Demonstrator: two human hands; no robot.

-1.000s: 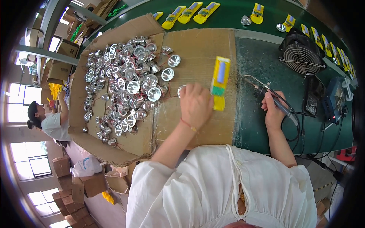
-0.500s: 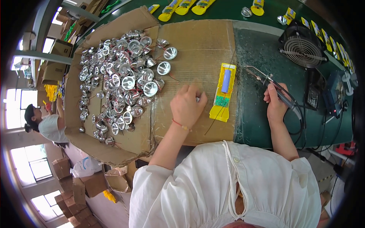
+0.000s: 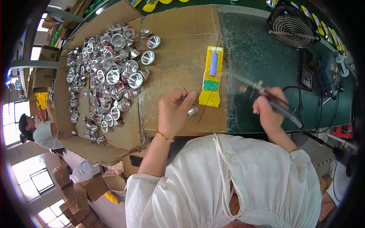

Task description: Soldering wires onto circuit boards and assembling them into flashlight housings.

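My left hand (image 3: 170,114) is closed on a small silver reflector cup (image 3: 193,111), held low in the palm, its thumb and fingers pinching toward the casing with a thin wire between. Just right of it lies a yellow plastic casing (image 3: 208,99) with a blue cylindrical battery (image 3: 214,64) and a green circuit board (image 3: 210,85). A long dark wire crosses the casing. My right hand (image 3: 269,114) grips a soldering iron (image 3: 281,109), whose tip is smeared by motion and points left at the casing near the board. Whether the tip touches is unclear.
A cardboard box (image 3: 99,154) full of silver reflector cups (image 3: 113,76) stands at the left. A round fan (image 3: 291,30) and a blue power unit (image 3: 329,78) are at the right, near a black tray (image 3: 306,72). Another person (image 3: 43,133) works at far left.
My left hand has turned, showing the reflector cup, and sits nearer the casing. My right hand has swung the soldering iron's tip left toward the circuit board. The whole view has shifted slightly.
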